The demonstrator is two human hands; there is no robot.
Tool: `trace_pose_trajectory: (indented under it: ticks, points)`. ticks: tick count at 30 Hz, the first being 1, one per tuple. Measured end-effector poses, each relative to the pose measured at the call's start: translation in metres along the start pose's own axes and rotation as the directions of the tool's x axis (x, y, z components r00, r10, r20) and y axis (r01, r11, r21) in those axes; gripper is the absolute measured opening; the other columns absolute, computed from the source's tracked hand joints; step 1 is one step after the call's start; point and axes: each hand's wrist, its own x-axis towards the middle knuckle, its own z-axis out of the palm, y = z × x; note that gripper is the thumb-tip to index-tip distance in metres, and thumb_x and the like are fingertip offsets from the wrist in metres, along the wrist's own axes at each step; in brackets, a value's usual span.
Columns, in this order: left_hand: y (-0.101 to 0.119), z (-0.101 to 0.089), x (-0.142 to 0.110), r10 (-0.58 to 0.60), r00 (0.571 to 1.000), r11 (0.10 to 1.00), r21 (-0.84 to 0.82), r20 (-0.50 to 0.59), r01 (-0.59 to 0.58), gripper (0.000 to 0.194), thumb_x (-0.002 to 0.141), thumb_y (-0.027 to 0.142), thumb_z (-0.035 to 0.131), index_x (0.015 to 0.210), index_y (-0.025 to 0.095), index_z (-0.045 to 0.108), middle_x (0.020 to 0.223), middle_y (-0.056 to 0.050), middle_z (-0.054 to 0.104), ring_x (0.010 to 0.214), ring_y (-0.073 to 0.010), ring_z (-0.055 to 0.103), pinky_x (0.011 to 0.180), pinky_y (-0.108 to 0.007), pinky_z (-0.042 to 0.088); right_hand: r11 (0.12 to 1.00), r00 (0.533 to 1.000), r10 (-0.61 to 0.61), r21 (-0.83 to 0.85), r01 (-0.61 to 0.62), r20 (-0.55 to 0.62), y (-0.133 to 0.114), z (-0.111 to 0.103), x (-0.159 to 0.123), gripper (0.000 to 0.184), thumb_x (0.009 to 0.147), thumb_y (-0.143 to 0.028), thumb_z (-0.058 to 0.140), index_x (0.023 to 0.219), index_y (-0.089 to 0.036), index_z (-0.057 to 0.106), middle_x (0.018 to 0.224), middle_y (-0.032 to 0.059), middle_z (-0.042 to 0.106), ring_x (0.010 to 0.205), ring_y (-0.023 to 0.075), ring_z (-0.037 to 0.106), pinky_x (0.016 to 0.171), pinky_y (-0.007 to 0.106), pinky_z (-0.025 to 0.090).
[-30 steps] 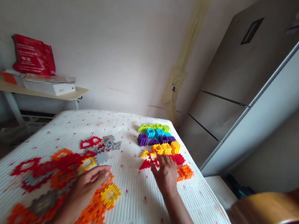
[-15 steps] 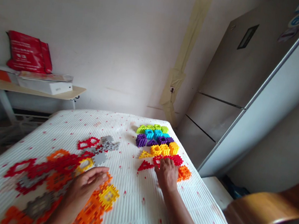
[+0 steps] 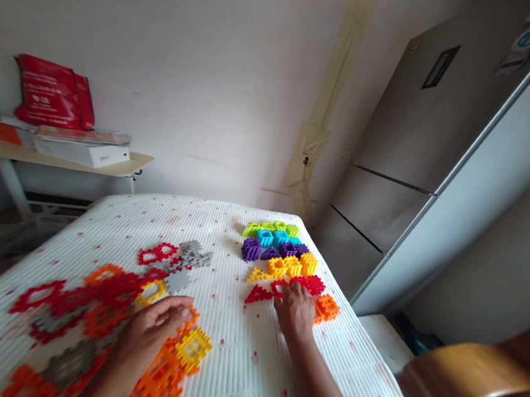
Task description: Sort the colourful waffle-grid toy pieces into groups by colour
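Note:
My right hand (image 3: 297, 309) is at the row of red interlocking plastic tiles on the right side of the table. Its fingers bend down around a red tile (image 3: 278, 287), partly hidden by the hand. A red triangular tile (image 3: 258, 294) lies just left of it, and orange tiles (image 3: 327, 308) sit stacked to its right. Over the loose pile on the left hovers my left hand (image 3: 157, 323), fingers stretched out and thumb slightly apart, with nothing visible in it. Near it lie a yellow square tile (image 3: 193, 349), orange tiles (image 3: 159, 374) and a yellow ring-like tile (image 3: 151, 291).
Beyond the red row stand yellow (image 3: 292, 265), purple (image 3: 251, 249), blue (image 3: 264, 238) and green tiles (image 3: 266, 227) in rows. Grey tiles (image 3: 178, 281) lie mid-left on the white tablecloth (image 3: 224, 358). A fridge (image 3: 392, 155) and wooden chair (image 3: 469, 371) flank the right.
My right hand has shifted very slightly at the red row, and more of the red tiles behind its fingers shows. My left hand stays in place.

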Motion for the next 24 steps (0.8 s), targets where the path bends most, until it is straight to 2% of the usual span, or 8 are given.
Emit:
trace_pose_trajectory:
  ticks: [9, 14, 17, 19, 24]
  points:
    - [0.006, 0.004, -0.004, 0.050, 0.999, 0.999, -0.015, -0.013, -0.050, 0.040, 0.063, 0.049, 0.066, 0.087, 0.017, 0.065, 0.079, -0.006, 0.071, 0.082, -0.0231, 0.067, 0.076, -0.030, 0.052, 0.999, 1.000, -0.010, -0.052, 0.009, -0.008, 0.002, 0.006, 0.000, 0.010, 0.081, -0.025, 0.057, 0.079, -0.020, 0.066, 0.081, 0.0079, 0.062, 0.078, 0.0228, 0.056, 0.060, 0.029, 0.034]
    - [0.006, 0.005, -0.007, 0.101, 0.994, 0.995, 0.029, -0.030, -0.100, 0.035, 0.068, 0.044, 0.060, 0.088, 0.016, 0.064, 0.080, -0.006, 0.071, 0.081, -0.0223, 0.067, 0.074, -0.030, 0.052, 0.999, 0.999, -0.027, -0.033, 0.027, -0.018, 0.004, 0.005, 0.000, 0.013, 0.083, -0.027, 0.056, 0.081, -0.020, 0.066, 0.082, 0.0079, 0.062, 0.077, 0.0229, 0.057, 0.059, 0.029, 0.033]
    - [0.017, -0.006, -0.002, 0.199, 0.979, 0.944, 0.272, -0.030, -0.184, 0.035, 0.074, 0.043, 0.050, 0.091, 0.015, 0.064, 0.082, -0.007, 0.072, 0.080, -0.0208, 0.068, 0.072, -0.028, 0.053, 0.997, 0.994, -0.079, 0.006, 0.080, -0.076, 0.004, 0.002, -0.001, 0.015, 0.086, -0.026, 0.053, 0.086, -0.019, 0.066, 0.083, 0.0071, 0.062, 0.078, 0.0215, 0.058, 0.062, 0.028, 0.034]
    - [0.029, -0.022, 0.009, 0.262, 0.964, 0.852, 0.477, -0.036, -0.214, 0.036, 0.077, 0.039, 0.045, 0.094, 0.015, 0.065, 0.084, -0.006, 0.072, 0.080, -0.0198, 0.067, 0.071, -0.027, 0.052, 0.993, 0.986, -0.113, 0.029, 0.117, -0.120, 0.003, 0.000, -0.001, 0.017, 0.088, -0.025, 0.050, 0.089, -0.019, 0.065, 0.083, 0.0064, 0.062, 0.077, 0.0204, 0.057, 0.063, 0.028, 0.035]
    - [0.059, -0.065, 0.061, 0.301, 0.951, 0.667, 0.729, -0.071, -0.157, 0.028, 0.082, 0.024, 0.042, 0.096, 0.019, 0.066, 0.101, -0.005, 0.070, 0.096, -0.0191, 0.062, 0.088, -0.030, 0.045, 0.979, 0.956, -0.157, 0.090, 0.184, -0.246, -0.005, -0.003, -0.002, 0.022, 0.091, -0.024, 0.044, 0.086, -0.018, 0.065, 0.080, 0.0057, 0.062, 0.071, 0.0178, 0.056, 0.062, 0.027, 0.033]
